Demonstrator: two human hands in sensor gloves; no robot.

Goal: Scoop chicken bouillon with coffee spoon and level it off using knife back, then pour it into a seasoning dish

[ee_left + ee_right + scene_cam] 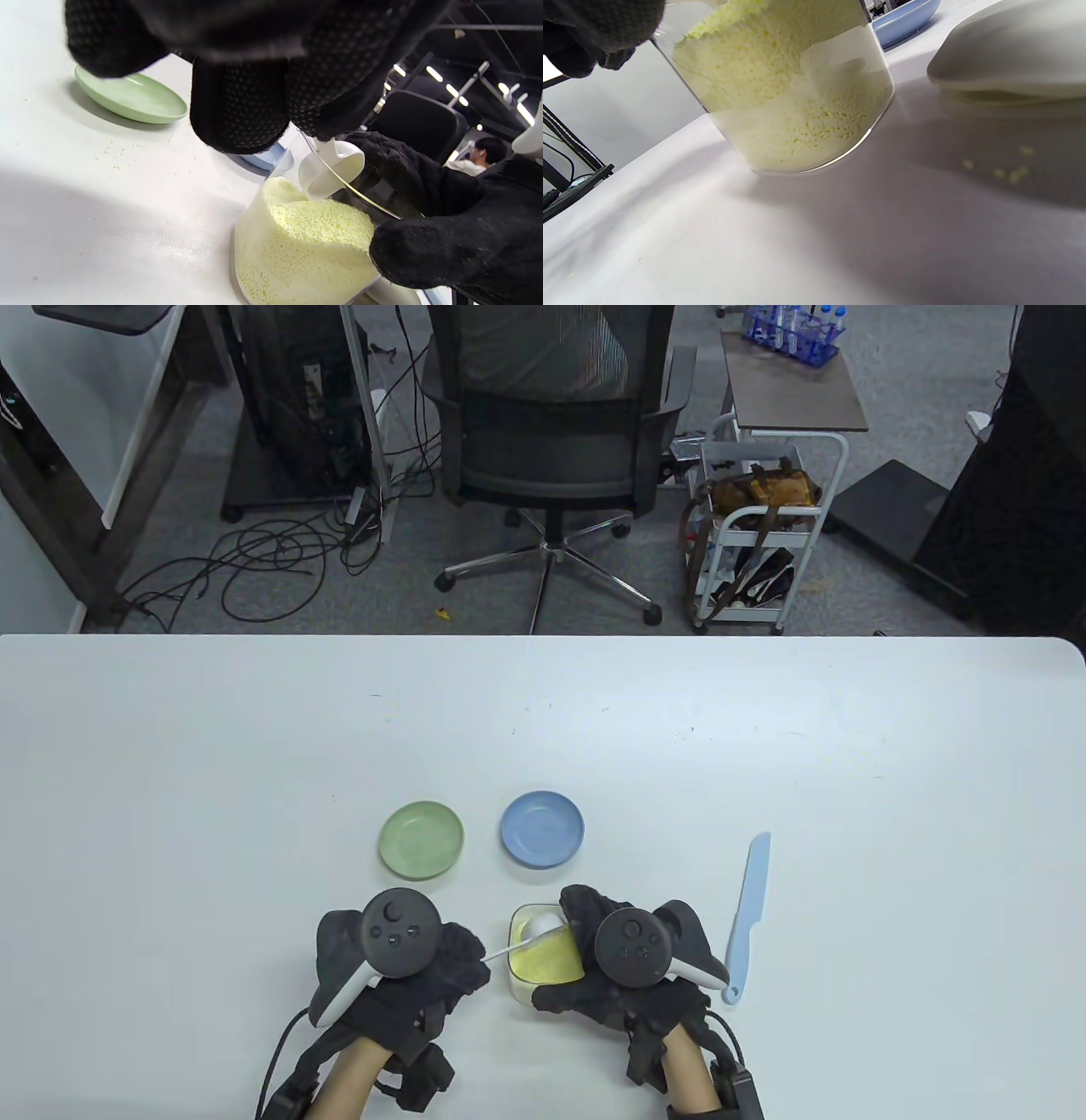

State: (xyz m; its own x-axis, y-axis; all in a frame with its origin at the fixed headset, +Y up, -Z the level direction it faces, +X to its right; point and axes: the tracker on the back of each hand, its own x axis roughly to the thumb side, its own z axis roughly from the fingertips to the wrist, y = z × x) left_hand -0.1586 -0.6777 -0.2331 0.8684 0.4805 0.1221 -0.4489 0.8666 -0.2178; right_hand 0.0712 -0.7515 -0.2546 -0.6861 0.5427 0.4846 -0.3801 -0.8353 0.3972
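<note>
A clear jar (543,954) of yellow bouillon powder (305,237) stands tilted on the table near the front edge. My right hand (594,959) grips the jar from its right side, fingers curled round the wall. My left hand (450,963) pinches the handle of a white coffee spoon (530,937). The spoon's bowl (331,173) sits inside the jar mouth, just above the powder. Beyond the jar lie a green dish (422,841) and a blue dish (542,829), both without powder. A light blue plastic knife (748,916) lies flat to the right of my right hand.
The jar bottom (806,140) rests on the white table (170,780), with a few powder grains (1009,171) scattered nearby. A white rounded object (1014,63) lies close behind the jar in the right wrist view. An office chair (551,449) and a cart (764,526) stand beyond the far edge.
</note>
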